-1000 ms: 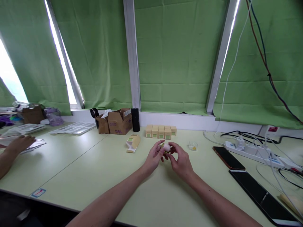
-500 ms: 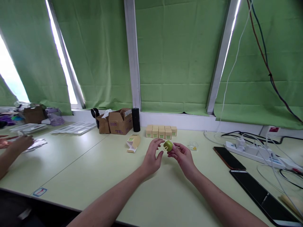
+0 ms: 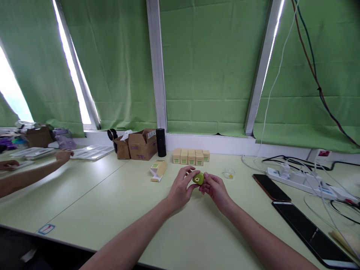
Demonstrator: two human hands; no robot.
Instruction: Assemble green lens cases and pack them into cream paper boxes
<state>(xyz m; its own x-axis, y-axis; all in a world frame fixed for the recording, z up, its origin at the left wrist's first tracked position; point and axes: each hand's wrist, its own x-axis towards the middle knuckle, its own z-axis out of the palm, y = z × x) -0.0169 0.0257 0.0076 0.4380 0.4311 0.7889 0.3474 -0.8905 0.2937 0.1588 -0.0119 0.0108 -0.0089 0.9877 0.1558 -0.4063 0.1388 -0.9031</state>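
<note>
A small green rounded object with a pale ring-shaped mark on its face is held between my two hands above the table. The fingers and thumb of my left hand close on its left side. From the right, my right hand pinches its edge, with the other fingers curled beneath. Its exact kind is too small to make out. Beyond the hands stands a cluster of small tan boxes. To the left lies an opened tan carton, and on the right sits a clear plastic piece with a yellow spot.
A brown cardboard box and a black cylinder stand at the back. At right lie a phone, a longer dark device and a power strip with cables. A co-worker's arms reach over white trays at left.
My left hand has closed onto the green object, which has turned to show its pale mark and come slightly lower. The co-worker's arm has stretched out toward the trays.
</note>
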